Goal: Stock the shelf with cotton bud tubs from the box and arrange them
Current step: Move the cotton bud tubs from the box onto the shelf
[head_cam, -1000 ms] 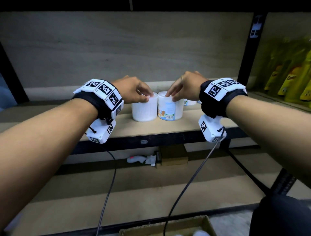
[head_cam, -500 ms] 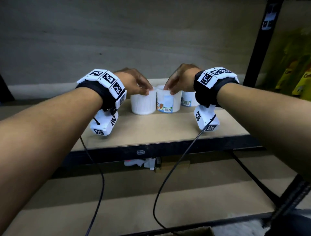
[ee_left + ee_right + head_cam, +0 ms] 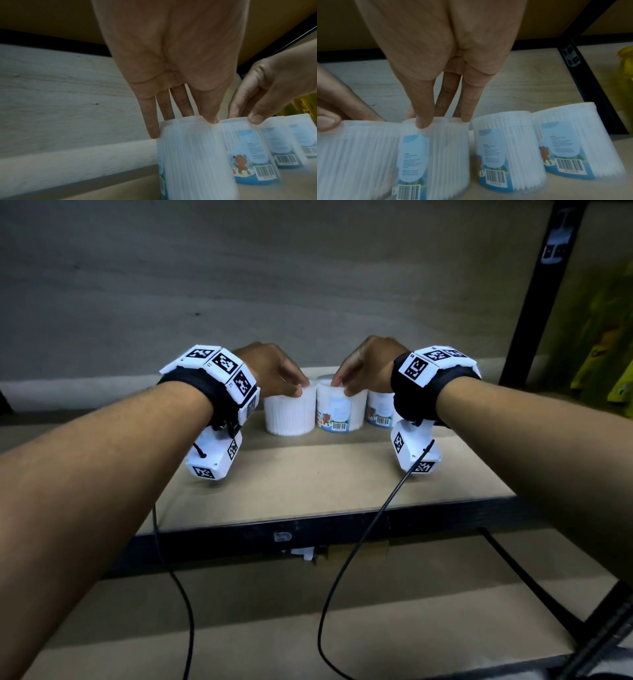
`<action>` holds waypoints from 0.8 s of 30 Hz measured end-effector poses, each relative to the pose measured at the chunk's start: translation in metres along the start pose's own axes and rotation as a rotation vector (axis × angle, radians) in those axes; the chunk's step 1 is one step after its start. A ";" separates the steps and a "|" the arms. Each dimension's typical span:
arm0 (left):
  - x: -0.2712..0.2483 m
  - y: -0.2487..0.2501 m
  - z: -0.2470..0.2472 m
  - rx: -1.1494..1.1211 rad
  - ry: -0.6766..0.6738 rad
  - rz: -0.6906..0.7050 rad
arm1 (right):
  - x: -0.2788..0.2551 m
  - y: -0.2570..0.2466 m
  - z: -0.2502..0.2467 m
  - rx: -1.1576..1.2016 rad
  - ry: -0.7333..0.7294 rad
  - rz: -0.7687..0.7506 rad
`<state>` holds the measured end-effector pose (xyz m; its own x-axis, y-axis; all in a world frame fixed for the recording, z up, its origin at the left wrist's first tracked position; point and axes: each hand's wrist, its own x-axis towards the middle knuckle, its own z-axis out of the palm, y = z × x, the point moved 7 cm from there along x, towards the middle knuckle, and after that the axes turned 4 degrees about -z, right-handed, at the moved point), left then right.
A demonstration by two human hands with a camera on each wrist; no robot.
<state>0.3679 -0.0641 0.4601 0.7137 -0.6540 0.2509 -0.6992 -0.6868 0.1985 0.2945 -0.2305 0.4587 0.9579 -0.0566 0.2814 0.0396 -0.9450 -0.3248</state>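
Note:
Two clear tubs of white cotton swabs stand side by side on the wooden shelf [image 3: 308, 474]. My left hand [image 3: 301, 392] [image 3: 183, 121] grips the plain-sided left tub [image 3: 290, 416] [image 3: 193, 155] by its top rim, thumb in front and fingers behind. My right hand [image 3: 342, 386] [image 3: 444, 121] grips the top rim of the second tub [image 3: 339, 414] [image 3: 436, 155] the same way; its blue bear label and barcode face me. The two tubs touch. Both stand upright on the shelf.
Two more tubs [image 3: 508, 148] [image 3: 570, 142] stand just right of the held pair. A black upright post [image 3: 537, 296] bounds the shelf bay at right, with yellow bottles [image 3: 613, 344] beyond it. A wood panel closes the back. Cables [image 3: 342, 559] hang over the black front edge.
Both hands and their tubs have moved deeper onto the shelf, away from the front edge and closer to the tubs at right. The grips are unchanged.

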 end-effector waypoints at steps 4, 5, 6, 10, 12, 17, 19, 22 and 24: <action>0.004 -0.001 0.002 -0.001 0.014 0.013 | 0.004 0.001 0.000 0.000 0.025 0.001; 0.005 -0.001 0.002 -0.001 0.019 0.016 | 0.005 0.001 0.000 -0.002 0.026 -0.001; 0.005 -0.002 0.003 -0.001 0.022 0.018 | 0.005 0.001 0.001 -0.002 0.028 -0.004; 0.004 -0.002 0.005 0.011 0.036 0.021 | 0.006 0.002 0.002 -0.002 0.039 0.003; 0.001 -0.002 0.005 0.016 0.060 0.003 | 0.004 0.001 0.002 -0.011 0.041 0.006; -0.010 -0.002 0.012 0.029 0.028 -0.025 | -0.009 -0.007 0.002 -0.063 -0.028 -0.005; -0.017 0.000 0.017 0.096 -0.023 -0.037 | -0.016 -0.010 -0.001 -0.084 -0.039 -0.013; -0.026 0.001 0.012 0.132 -0.027 -0.062 | -0.030 -0.014 -0.013 -0.136 -0.039 -0.012; -0.035 0.005 0.005 0.135 0.000 -0.045 | -0.042 -0.014 -0.020 -0.152 -0.044 -0.008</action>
<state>0.3396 -0.0458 0.4476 0.7439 -0.6218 0.2449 -0.6546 -0.7517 0.0801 0.2477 -0.2210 0.4694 0.9695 -0.0381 0.2423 0.0068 -0.9833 -0.1818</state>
